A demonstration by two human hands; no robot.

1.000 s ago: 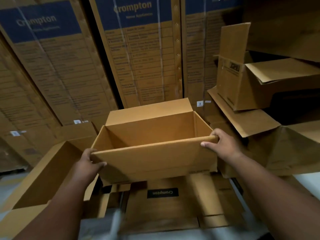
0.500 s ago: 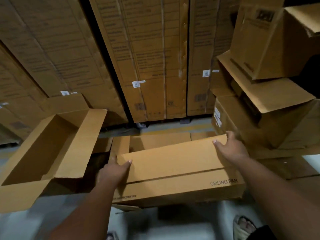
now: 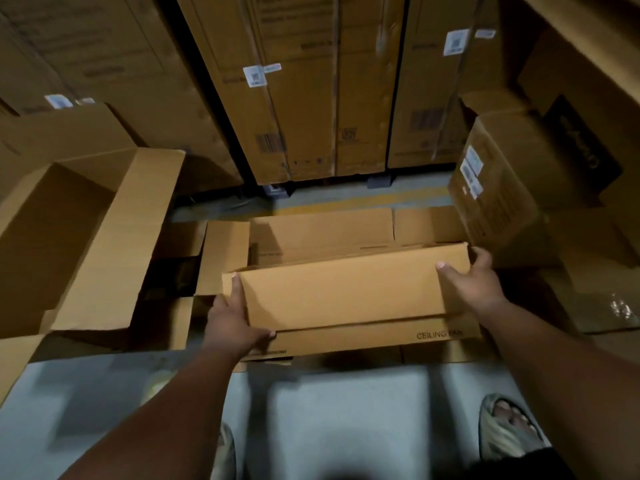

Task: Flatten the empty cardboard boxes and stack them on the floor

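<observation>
While both hands clamp its ends:
Flattened box (image 3: 346, 296): lies atop flat cardboard (image 3: 322, 233) on floor (image 3: 346, 403).
Left hand (image 3: 230, 323): grips left end.
Right hand (image 3: 474, 282): grips right end.
Open box (image 3: 114, 244): left, nothing visible inside.

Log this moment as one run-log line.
step: stacking | flattened box held low over flat cardboard on floor | left hand grips left end | right hand grips right end | open box at left unflattened
</observation>
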